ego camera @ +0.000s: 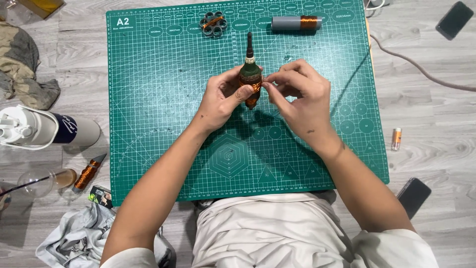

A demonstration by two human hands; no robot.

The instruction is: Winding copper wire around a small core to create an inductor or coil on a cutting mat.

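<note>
My left hand grips a small dark bottle-shaped piece wound with copper wire, held upright above the green cutting mat. My right hand pinches at the piece's right side with thumb and forefinger, at the copper windings. Whether a thin wire runs between those fingers is too fine to tell.
At the mat's far edge lie a grey ring cluster with copper wire and a grey spool of copper wire. Left of the mat are a white bottle, another copper-wound piece, cloths. Right: a cable, two phones, a small tube.
</note>
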